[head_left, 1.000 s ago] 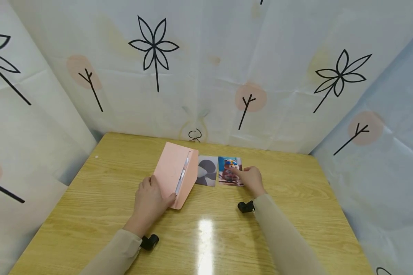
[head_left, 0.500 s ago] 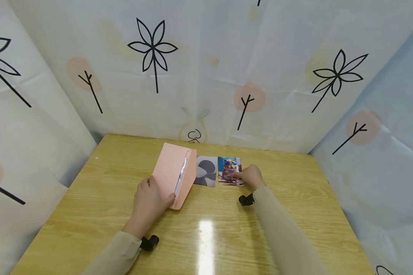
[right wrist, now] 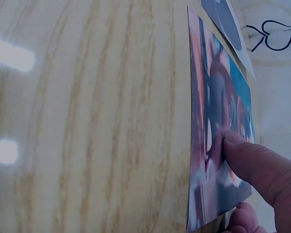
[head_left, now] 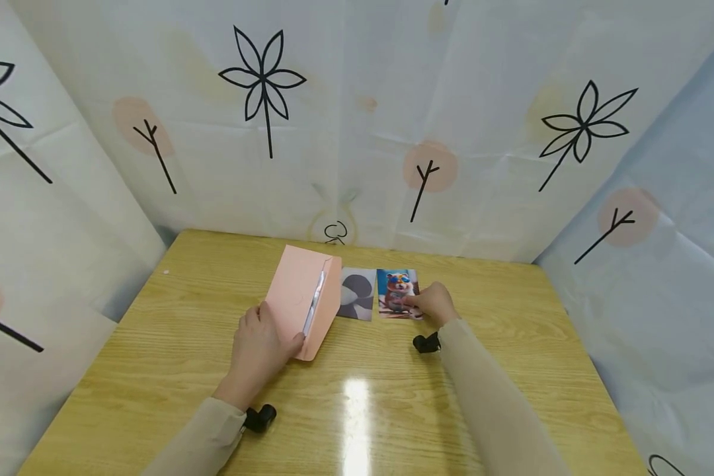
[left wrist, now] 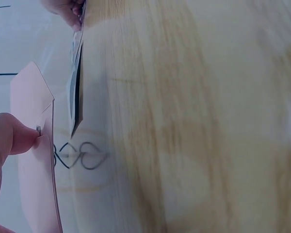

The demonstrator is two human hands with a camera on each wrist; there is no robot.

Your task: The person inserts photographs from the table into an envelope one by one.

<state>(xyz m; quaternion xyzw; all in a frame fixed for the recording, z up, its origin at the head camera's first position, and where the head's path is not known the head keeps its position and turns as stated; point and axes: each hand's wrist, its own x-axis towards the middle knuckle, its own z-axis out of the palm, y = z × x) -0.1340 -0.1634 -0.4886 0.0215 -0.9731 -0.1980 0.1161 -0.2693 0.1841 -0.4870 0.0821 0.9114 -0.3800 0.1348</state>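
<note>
Right hand (head_left: 434, 304), right of centre in the head view, pinched an animal picture (head_left: 396, 289) between thumb and fingers at its lower right edge. Left hand (head_left: 258, 344), lower left of centre, gripped a pink envelope (head_left: 293, 291), with a grey picture (head_left: 359, 295) between. Step in hand, as judged, was taking up the animal picture; the next move called for a firm, unbending pinch.

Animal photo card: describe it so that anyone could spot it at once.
Toward the far edge of the wooden table, find the pink envelope. To its right comes the gray card, then the animal photo card. Unlike that gray neighbor, it shows a furry animal in bright sunglasses.
</note>
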